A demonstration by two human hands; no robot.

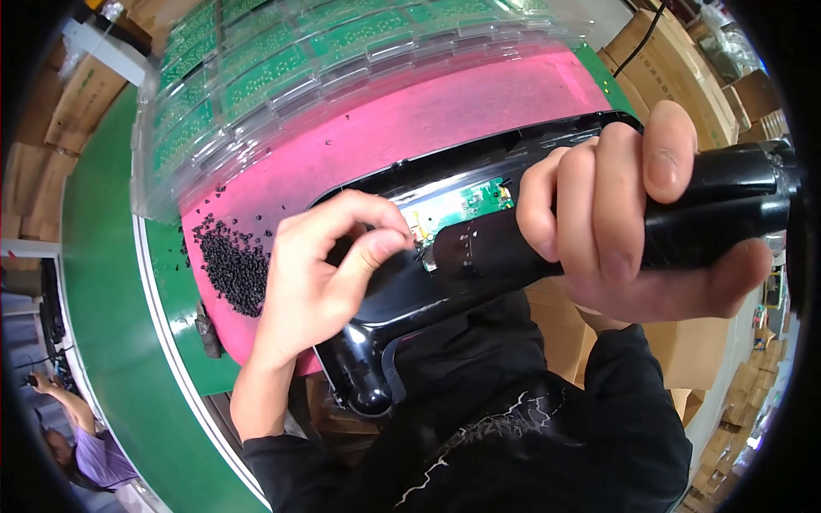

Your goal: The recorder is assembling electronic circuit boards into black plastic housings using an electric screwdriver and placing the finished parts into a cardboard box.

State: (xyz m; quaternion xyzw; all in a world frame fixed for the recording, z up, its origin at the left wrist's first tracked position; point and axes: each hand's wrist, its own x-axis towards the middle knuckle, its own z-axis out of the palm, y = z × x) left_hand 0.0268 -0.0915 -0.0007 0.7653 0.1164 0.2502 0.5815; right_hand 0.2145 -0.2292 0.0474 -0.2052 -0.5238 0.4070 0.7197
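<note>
My right hand [603, 205] is wrapped around a thick black electric screwdriver [723, 192], its narrower end pointing left. That end meets the near left corner of a green circuit board [475, 203], which lies inside a long glossy black plastic housing [393, 295]. At the same corner, thumb and forefinger of my left hand [316, 269] are pinched together beside the screwdriver's tip. Whatever they hold, if anything, is too small to make out. The housing rests partly on a pink mat [368, 137] and reaches over its near edge.
A heap of small black screws [233, 269] lies on the mat's left part, with strays around it. Clear plastic trays [282, 73] of green boards stand along the far side. Cardboard boxes [667, 64] are stacked at far right. Another person [98, 457] sits at lower left.
</note>
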